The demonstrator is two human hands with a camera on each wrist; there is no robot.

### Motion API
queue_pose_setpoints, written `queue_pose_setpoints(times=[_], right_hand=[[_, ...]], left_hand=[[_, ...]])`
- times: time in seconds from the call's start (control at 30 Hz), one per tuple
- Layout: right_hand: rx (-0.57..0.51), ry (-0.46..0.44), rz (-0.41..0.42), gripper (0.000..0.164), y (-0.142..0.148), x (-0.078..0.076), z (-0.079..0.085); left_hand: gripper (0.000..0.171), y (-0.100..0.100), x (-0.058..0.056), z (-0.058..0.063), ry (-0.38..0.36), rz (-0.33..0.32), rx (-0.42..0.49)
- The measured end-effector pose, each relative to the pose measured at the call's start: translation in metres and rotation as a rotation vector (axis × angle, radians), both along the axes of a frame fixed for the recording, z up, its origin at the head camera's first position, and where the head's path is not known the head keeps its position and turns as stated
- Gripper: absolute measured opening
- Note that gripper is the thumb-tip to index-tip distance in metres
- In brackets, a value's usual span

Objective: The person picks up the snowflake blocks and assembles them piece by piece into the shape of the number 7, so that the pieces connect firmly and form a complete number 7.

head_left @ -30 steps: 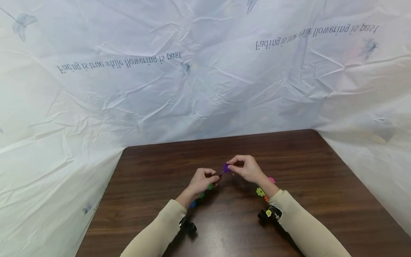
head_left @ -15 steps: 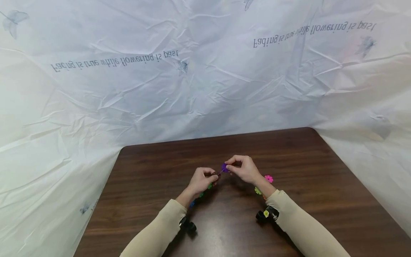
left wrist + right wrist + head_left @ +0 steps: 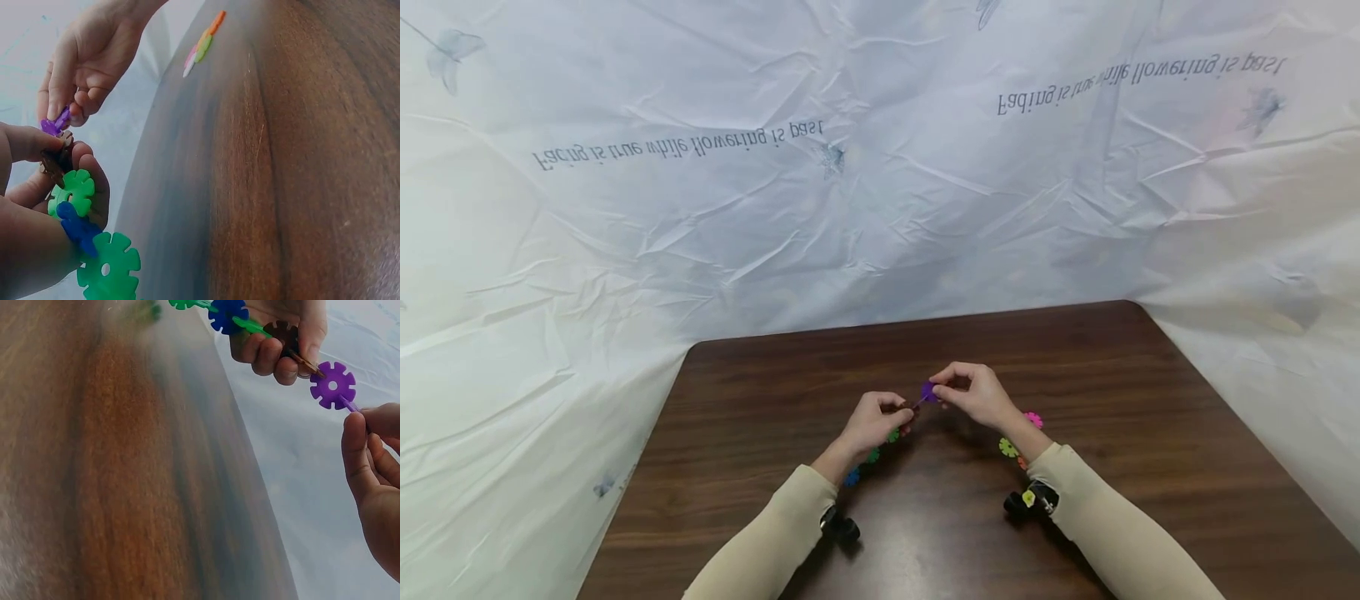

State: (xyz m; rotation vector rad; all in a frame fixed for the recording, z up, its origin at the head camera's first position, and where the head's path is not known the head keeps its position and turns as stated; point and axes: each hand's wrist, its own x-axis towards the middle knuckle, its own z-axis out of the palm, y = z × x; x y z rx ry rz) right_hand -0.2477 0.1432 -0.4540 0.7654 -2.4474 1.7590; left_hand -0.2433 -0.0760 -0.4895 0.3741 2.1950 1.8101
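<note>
Nearest, your two cream sleeves reach in over the wood-grain table, a black wrist camera under the left cuff, another under the right. Just past them, the linked chain of notched plastic discs, green and blue, trails back toward you from your left hand. Over beside your right forearm, pink, lime and orange discs lie on the tabletop. Now the hands, close together above the middle of the table: your left fingers and thumb grip the brown discs in the chain, and your right hand pinches an edge-on purple disc between thumb and forefinger. That one joins a face-on purple disc, which meets the brown end. Beyond the table's far edge hangs a creased white sheet with flipped lettering.
</note>
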Motion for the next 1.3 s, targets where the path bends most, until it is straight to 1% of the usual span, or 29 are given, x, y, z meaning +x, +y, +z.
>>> queue_pose_setpoints(times=[0.17,0.3,0.43,0.53,0.67,0.83,1.0,1.13,1.3], right_hand=[[0.005,0.0,0.018,0.015,0.003,0.0,0.003],[0.006,-0.011,0.031,0.017,0.008,0.0,0.006],[0.017,-0.012,0.008,0.017,0.014,0.0,0.01],[0.028,0.008,-0.014,0.016,0.022,-0.008,0.0],[0.042,0.026,-0.031,0.015,0.033,-0.019,-0.015],[0.072,0.049,-0.053,0.015,0.042,-0.018,-0.012],[0.119,0.058,-0.082,0.013,0.05,-0.017,-0.011],[0.155,0.047,-0.103,0.013,0.055,-0.014,-0.007],[0.199,0.071,-0.1,0.014,0.057,0.0,0.012]], left_hand=[[0.018,0.001,0.0,0.0,-0.017,0.011,-0.009],[0.016,0.003,0.0,0.002,-0.033,0.044,0.008],[0.012,0.003,0.001,0.001,-0.063,0.079,0.033],[0.012,0.003,0.002,0.002,-0.079,0.087,0.04],[0.016,0.003,0.003,0.004,-0.11,0.078,0.055],[0.03,0.002,0.003,0.006,-0.112,0.037,0.065],[0.032,0.001,0.003,0.008,-0.097,0.012,0.059],[0.032,0.001,0.004,0.008,-0.083,-0.007,0.055],[0.034,0.0,0.004,0.01,-0.069,-0.012,0.063]])
